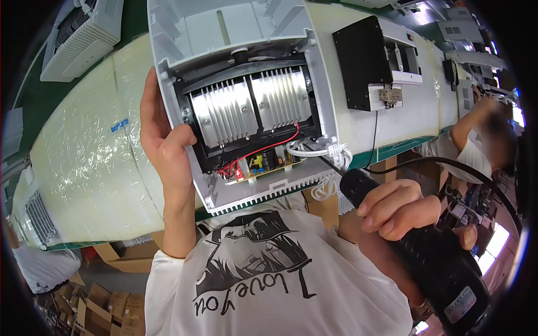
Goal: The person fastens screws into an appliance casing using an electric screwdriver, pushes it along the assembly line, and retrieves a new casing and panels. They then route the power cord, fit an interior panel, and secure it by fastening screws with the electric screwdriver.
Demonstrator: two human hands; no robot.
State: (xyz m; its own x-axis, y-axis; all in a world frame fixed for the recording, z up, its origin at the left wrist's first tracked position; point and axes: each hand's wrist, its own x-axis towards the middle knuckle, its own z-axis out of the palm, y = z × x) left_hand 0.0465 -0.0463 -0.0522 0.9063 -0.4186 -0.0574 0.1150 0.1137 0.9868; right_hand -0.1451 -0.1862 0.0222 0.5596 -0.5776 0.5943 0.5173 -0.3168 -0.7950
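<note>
While left hand clasps housing side, bent right fingers wrap around tilted screwdriver.

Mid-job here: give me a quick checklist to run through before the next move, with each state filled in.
1. Left hand gripping the edge of the pale grey plastic housing: ok.
2. Right hand wrapped around the black corded power screwdriver: ok.
3. Slim dark metal bit seated in a screw: cannot tell, its tip is not clearly visible.
4. Looped white cable bundle well clear of the bit: not ok, it lies right beside it.
5. Two silver finned metal heat sinks side by side inside the housing: ok.
6. Thin red wire firmly connected: cannot tell.
</note>
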